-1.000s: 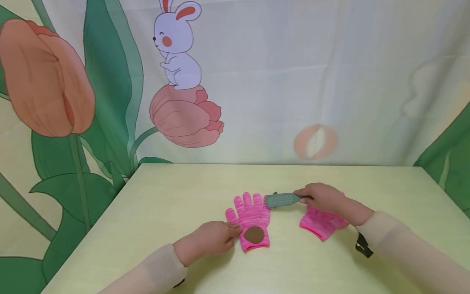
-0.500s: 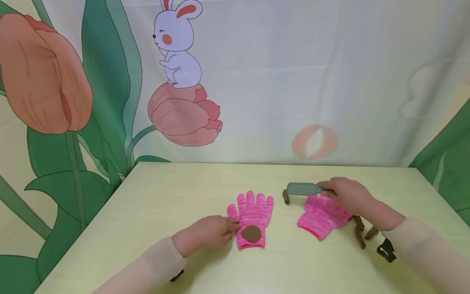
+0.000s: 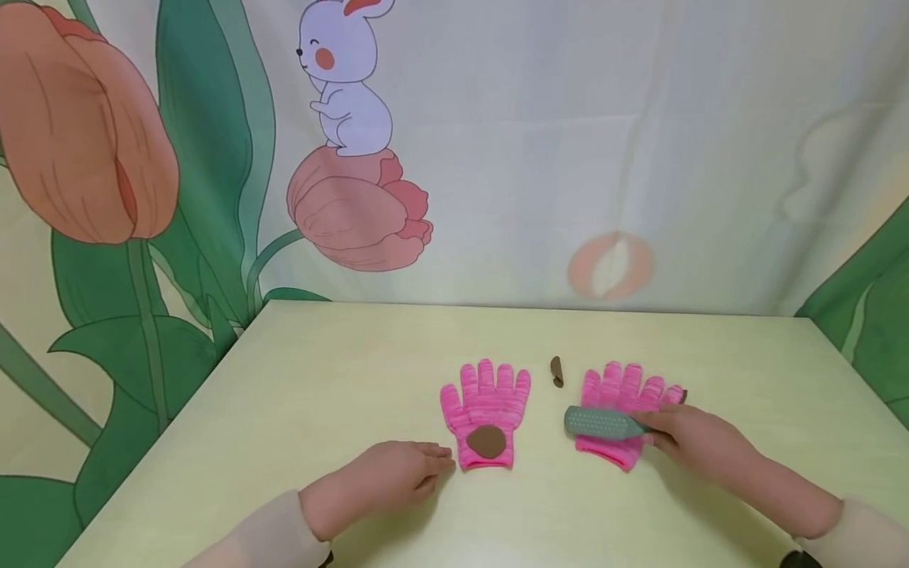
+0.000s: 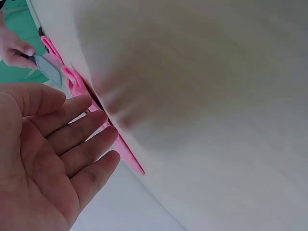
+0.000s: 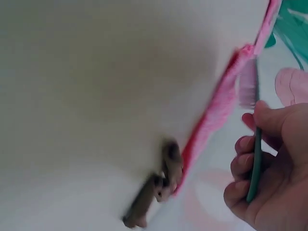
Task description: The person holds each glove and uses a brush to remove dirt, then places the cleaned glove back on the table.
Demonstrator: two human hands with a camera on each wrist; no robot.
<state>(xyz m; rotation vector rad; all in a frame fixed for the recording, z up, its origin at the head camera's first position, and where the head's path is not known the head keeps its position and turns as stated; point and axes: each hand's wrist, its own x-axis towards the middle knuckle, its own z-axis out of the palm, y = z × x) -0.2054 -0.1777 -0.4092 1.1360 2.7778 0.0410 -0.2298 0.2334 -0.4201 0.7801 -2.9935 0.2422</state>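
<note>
Two pink knit gloves lie flat on the table. On the left glove [image 3: 490,398], a brown round patch [image 3: 486,442] sits near the cuff. My left hand [image 3: 387,477] is beside that cuff, its fingers fairly straight and holding nothing; the left wrist view shows the palm bare. My right hand [image 3: 703,442] grips the handle of a grey-green brush [image 3: 604,424], whose dotted back faces up over the lower part of the right glove [image 3: 614,386]. Pale bristles [image 5: 248,84] point toward the glove in the right wrist view. I cannot tell whether they touch it.
A small brown curled piece [image 3: 557,371] lies between the gloves toward the back. More brown pieces [image 5: 144,197] lie beside the right glove in the right wrist view. A printed curtain [image 3: 511,158] hangs behind the table [image 3: 341,355].
The brush has moved from the left glove's little finger to the right, then down over the right glove. My left hand has come off the left glove's edge and drawn slightly back.
</note>
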